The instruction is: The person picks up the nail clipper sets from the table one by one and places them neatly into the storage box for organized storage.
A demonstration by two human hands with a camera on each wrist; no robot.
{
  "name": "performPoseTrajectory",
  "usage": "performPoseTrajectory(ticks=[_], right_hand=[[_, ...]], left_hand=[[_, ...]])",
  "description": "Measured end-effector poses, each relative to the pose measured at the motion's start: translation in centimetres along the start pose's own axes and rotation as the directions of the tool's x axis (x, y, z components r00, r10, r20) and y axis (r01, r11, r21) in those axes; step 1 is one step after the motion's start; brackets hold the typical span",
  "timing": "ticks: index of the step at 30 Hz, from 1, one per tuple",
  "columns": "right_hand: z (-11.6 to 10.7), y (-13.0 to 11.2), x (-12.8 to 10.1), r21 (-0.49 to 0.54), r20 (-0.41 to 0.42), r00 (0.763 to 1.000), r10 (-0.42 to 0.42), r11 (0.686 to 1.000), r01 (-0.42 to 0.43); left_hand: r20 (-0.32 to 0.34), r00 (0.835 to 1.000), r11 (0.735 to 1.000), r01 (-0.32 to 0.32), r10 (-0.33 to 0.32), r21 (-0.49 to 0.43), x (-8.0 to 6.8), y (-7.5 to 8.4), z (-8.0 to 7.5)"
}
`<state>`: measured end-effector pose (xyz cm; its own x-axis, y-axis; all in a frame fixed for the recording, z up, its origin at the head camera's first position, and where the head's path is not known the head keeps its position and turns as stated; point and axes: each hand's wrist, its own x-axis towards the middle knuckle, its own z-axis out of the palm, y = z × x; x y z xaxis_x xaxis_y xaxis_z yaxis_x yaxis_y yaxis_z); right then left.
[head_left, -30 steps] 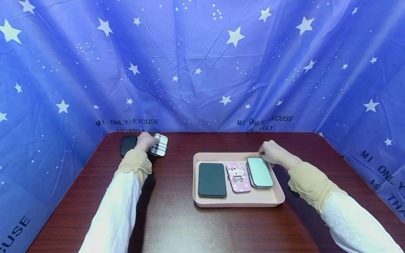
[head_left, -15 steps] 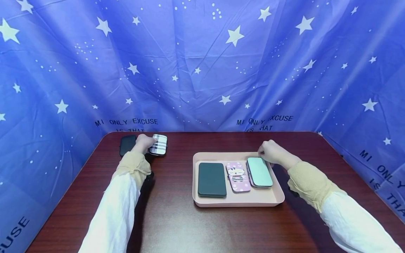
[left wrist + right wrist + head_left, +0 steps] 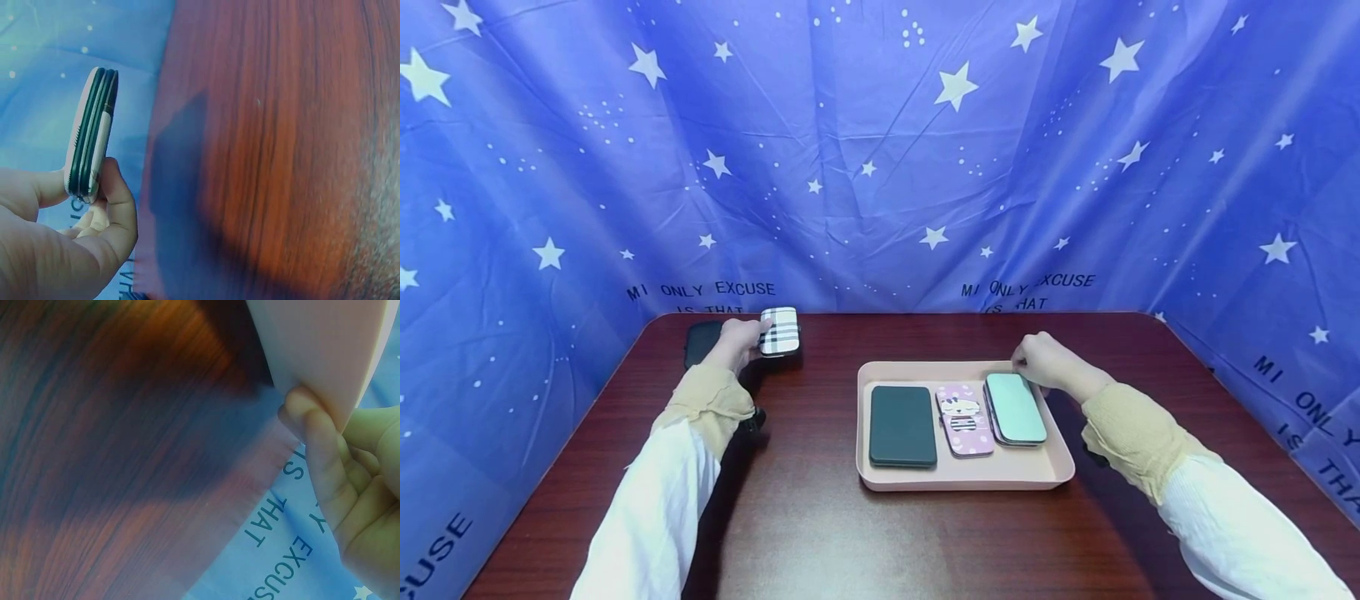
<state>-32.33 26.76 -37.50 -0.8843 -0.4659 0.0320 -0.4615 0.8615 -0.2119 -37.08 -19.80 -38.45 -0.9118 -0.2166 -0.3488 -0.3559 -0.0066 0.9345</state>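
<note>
At the far left corner of the counter [image 3: 820, 533], well left of the tray [image 3: 962, 479], the left hand [image 3: 739, 340] grips a plaid case [image 3: 778, 331] between thumb and fingers [image 3: 119, 206] and holds it clear of the wood; the left wrist view shows the case edge-on, closed, with the blue curtain [image 3: 880, 150] behind it. Just left of that hand, farther from the tray, a black case [image 3: 700, 342] lies flat on the counter, partly hidden by the hand. The right hand [image 3: 1045, 362] rests at the tray's far right corner, its fingers [image 3: 312, 434] curled round the pink rim there, as the right wrist view shows. Inside the tray three cases lie flat, side by side: a dark case [image 3: 902, 425] at the left, a pink case [image 3: 964, 419] with a cartoon figure in the middle, and a mint case [image 3: 1015, 408] at the right, nearest the right hand. The pink and mint cases touch or nearly so; the dark one sits slightly apart.
</note>
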Motion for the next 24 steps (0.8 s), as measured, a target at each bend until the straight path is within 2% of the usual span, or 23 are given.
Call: performPoseTrajectory(ticks=[6,11,17,24], right_hand=[[0.1,0.1,0.0,0.011,0.009,1.000,0.007,1.000,-0.007],[0.1,0.2,0.0,0.010,0.014,1.000,0.007,1.000,-0.007],[-0.1,0.1,-0.1,-0.005,0.007,1.000,-0.004,1.000,0.004],[-0.1,0.2,0.0,0.014,0.011,1.000,-0.015,1.000,0.015]], left_hand=[[0.052,0.999,0.992,0.021,-0.015,-0.125,-0.8,0.6,0.2],[0.106,0.994,0.981,0.038,-0.017,-0.190,-1.8,1.5,0.2],[0.161,0.987,0.971,0.045,-0.007,-0.234,-3.3,2.7,0.3],[0.187,0.982,0.966,0.027,0.023,-0.258,-4.7,3.5,0.7]])
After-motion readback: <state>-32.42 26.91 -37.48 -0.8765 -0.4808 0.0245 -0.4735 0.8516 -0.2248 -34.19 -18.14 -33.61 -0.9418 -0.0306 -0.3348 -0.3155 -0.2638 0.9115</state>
